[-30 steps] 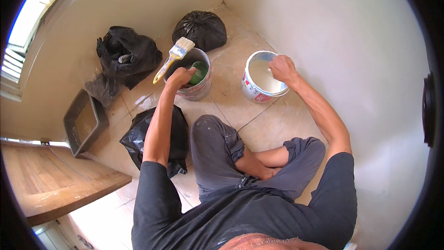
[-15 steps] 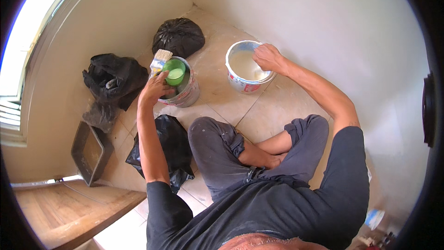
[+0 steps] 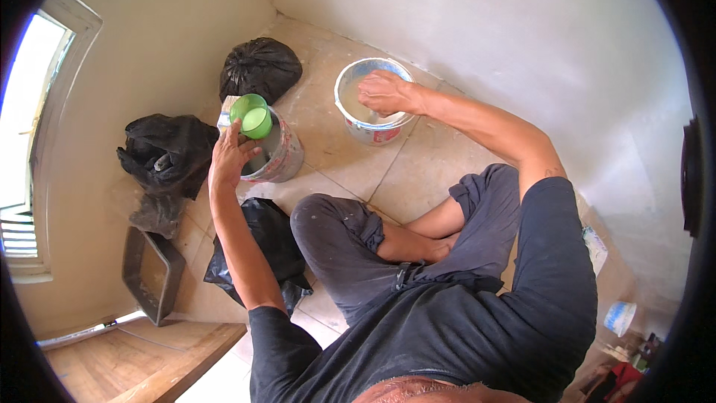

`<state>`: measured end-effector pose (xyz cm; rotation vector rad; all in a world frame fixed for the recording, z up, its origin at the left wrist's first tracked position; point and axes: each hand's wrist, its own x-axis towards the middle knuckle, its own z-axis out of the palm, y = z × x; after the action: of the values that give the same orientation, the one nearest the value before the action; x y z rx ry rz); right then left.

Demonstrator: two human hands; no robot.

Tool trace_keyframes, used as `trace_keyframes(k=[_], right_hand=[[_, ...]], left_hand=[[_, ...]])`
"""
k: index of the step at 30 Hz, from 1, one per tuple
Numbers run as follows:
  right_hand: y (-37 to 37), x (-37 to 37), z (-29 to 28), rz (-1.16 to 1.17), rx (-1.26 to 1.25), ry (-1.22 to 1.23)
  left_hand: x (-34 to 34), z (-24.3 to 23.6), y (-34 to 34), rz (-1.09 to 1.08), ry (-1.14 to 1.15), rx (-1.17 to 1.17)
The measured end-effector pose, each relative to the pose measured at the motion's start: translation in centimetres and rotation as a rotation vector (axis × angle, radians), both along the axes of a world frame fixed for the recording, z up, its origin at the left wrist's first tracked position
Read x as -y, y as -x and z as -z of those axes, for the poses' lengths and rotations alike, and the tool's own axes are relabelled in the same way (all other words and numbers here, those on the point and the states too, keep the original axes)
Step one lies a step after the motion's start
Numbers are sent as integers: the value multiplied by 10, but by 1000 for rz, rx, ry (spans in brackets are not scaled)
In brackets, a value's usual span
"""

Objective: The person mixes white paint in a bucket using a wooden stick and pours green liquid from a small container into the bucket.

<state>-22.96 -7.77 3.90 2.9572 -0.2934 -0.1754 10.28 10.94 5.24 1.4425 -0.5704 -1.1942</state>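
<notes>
My left hand (image 3: 233, 155) is at the near side of a green plastic cup (image 3: 257, 125) with pale liquid in it, its fingers gripping the cup's lower edge. The cup is over a paint-stained bucket (image 3: 286, 160). A wide paintbrush (image 3: 225, 110) with pale bristles is partly hidden behind the cup. On the right, my right hand (image 3: 386, 94) is closed in a fist over the mouth of a white bucket (image 3: 360, 133) of cream-coloured liquid. What the fist holds is hidden.
Black plastic bags lie around: one knotted (image 3: 261, 67) at the back, one crumpled (image 3: 168, 149) at the left, another (image 3: 261, 242) beside my knee. A grey tray (image 3: 153, 272) leans near a wooden door (image 3: 142, 362). A wall (image 3: 537, 67) rises at the right.
My right hand has moved left across its bucket's mouth, further over the liquid. The green cup has shifted towards the brush and covers more of it. The whole view has turned slightly.
</notes>
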Motion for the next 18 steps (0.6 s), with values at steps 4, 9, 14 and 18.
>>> trace_keyframes(k=[4,9,14,18], right_hand=[[17,21,6,125,-30,62],[20,50,35,210,173,183],[8,12,37,-112,626,267],[8,5,18,-62,256,80]], left_hand=[[10,0,9,6,-10,48],[36,-24,59,57,19,153],[61,-7,77,106,-37,274],[79,-7,101,117,-7,411]])
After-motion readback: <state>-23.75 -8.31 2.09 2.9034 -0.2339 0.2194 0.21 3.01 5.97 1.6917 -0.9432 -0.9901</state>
